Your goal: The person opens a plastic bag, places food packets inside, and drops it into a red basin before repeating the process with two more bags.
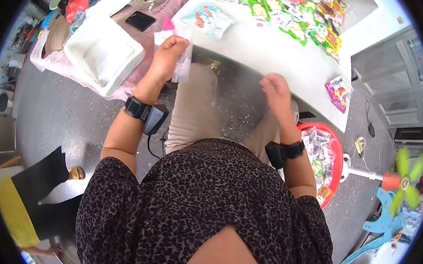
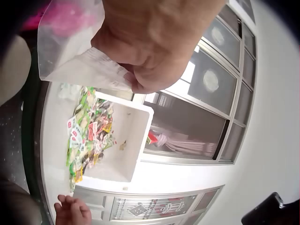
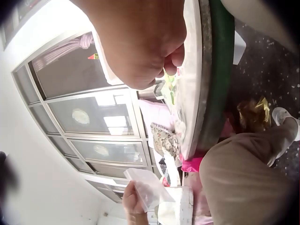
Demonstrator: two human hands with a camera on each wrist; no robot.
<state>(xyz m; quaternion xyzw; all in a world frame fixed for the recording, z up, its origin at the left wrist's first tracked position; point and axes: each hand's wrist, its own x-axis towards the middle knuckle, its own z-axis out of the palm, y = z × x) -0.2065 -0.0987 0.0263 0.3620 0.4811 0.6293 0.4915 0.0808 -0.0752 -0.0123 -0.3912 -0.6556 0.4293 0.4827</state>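
My left hand pinches a clear plastic bag at the table's near left edge; in the left wrist view the bag hangs from the fingers of that hand. Something bright pink shows beside it. My right hand is above the table's front edge, its fingers loosely bent and nothing seen in them. A clear bag with pinkish contents lies on the white table. Small green and red packets are heaped farther back.
A white foam box and a dark phone rest on pink cloth at the left. A pink packet lies at the table's right end. Below stands a red basin of packets, near a green-bladed fan. Another person's legs show lower left.
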